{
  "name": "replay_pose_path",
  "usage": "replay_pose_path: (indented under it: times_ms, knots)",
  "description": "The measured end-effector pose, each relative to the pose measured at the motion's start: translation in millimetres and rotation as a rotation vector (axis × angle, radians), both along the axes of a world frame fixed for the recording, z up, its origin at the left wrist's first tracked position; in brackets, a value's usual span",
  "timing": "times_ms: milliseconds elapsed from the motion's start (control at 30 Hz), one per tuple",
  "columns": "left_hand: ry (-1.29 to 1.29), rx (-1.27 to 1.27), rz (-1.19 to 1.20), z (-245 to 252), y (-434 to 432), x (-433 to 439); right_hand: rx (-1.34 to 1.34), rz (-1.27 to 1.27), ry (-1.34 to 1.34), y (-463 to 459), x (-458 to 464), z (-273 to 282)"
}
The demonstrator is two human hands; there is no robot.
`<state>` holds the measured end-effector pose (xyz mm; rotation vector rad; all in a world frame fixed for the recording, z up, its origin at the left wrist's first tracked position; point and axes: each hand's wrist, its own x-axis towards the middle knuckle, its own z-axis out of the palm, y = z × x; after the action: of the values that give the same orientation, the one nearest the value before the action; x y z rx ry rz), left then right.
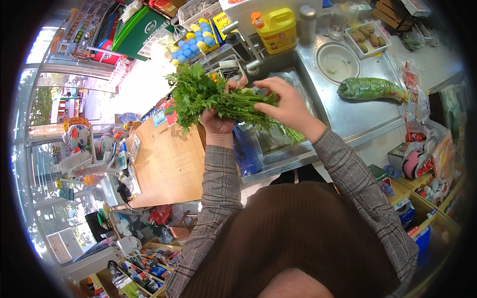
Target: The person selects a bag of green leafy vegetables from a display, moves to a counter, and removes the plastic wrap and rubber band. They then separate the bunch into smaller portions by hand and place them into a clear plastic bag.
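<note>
A bunch of leafy greens [195,93] with serrated leaves hangs over the left side of a stainless steel sink [316,102]. My left hand [217,124] wraps around the bunch from below, its fingertips showing on the far side. The leaves point left and the stems run right. Close above the stems is my right hand [288,102], thumb and fingers apart; whether it touches them I cannot tell. Under the stems, clear plastic [277,136] lies in the sink. A second bundle of greens [369,89], in clear wrap and tied with red string, rests on the steel counter to the right.
A faucet [255,66] and a yellow jug [277,31] with an orange spray bottle stand behind the sink. A round dish [337,63] and a white basket [369,39] of brownish oblong produce sit at the right. Left of the sink is a wooden tabletop [167,164].
</note>
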<state>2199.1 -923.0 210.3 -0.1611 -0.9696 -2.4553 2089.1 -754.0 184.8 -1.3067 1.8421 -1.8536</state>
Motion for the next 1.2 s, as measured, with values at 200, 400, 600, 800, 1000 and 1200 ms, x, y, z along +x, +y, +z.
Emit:
replay_pose_path:
  times_ms: [200,400,600,800,1000,1200]
  knots:
    - [0.066,0.028,-0.024,4.4,1.1,4.5,0.075,-0.061,-0.728,9.1,-25.9,-42.6]
    - [0.187,0.025,-0.137,0.9,-5.5,5.2,0.336,-0.21,-0.058,25.8,-28.0,-62.6]
    - [0.248,0.007,-0.256,-3.8,-6.4,-1.5,0.114,0.221,-0.233,-0.6,2.6,8.7]
    - [0.327,-0.118,-0.356,-5.4,-7.0,-9.2,0.087,0.377,-0.807,-3.7,3.8,12.2]
    - [0.333,-0.147,-0.382,-15.0,-8.2,-15.9,0.178,0.207,-0.295,4.7,-1.6,-6.8]
    - [0.365,-0.09,-0.373,-10.5,-16.6,-14.2,0.461,0.064,-0.186,9.8,-17.2,-4.6]
